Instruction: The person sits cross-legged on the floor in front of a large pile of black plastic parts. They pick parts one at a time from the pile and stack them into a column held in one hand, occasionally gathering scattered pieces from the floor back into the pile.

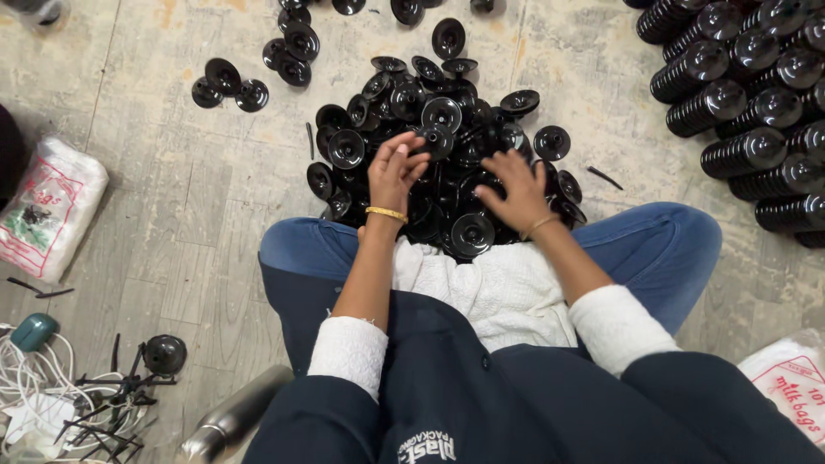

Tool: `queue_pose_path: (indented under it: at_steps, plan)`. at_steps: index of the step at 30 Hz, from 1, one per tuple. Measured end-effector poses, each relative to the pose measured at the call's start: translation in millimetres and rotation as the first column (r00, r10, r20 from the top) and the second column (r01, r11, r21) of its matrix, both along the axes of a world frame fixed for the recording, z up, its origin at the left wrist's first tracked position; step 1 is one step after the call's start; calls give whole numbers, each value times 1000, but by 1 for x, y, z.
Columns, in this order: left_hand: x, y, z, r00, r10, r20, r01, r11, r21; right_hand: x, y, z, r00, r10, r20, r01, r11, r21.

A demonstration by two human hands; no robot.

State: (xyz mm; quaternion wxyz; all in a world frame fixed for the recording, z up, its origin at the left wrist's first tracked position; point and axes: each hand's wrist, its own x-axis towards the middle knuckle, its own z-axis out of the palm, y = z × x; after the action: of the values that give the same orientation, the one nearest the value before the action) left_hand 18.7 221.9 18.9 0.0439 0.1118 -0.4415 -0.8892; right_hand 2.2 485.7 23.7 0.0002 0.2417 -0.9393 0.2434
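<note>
Worn concrete floor (172, 198), pale and scuffed, carries everything. One big heap of black plastic discs (438, 163) lies at centre, directly ahead of the seated person's knees, too many to count. Loose strays: three discs (225, 84) toward the floor's far left, four more (290, 47) just beyond them, a few at the far edge. Stacked disc columns (748, 112) lie on their sides in the far right corner, roughly a dozen or more showing. Left hand (395, 170) sits on the heap's near left side, fingers bunched narrow and pinching one small black disc (434, 137) at the fingertips. Right hand (516, 189) lies spread wide, palm down, on the heap's near right side, touching discs; I cannot tell whether it holds any. One gold bangle (386, 212) on the left wrist. Two printed plastic bags: one (47, 206) at the left edge, one (791, 391) in the near right corner. One steel bottle (236, 417) near the bottom edge, beside white cables (34, 387).
</note>
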Motion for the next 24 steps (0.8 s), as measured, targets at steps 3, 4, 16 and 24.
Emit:
queue_pose_path:
  at_steps: [3, 4, 16, 24]
  plan:
    - [-13, -5, -8, 974, 225, 28, -213, 951, -225, 16, -15, 7, 998, 52, -28, -55, 995, -88]
    - [-14, -3, -10, 960, 281, 9, -263, 908, -326, 19, -19, 7, 997, 68, -36, -71, 993, -99]
    - [-7, -10, -6, 902, 423, -89, -147, 106, -983, 26, -27, 1, 995, 19, -94, -29, 995, -99]
    - [6, -34, -26, 832, 517, -203, -482, 491, -725, 27, -30, 26, 989, -100, -110, 52, 926, -374]
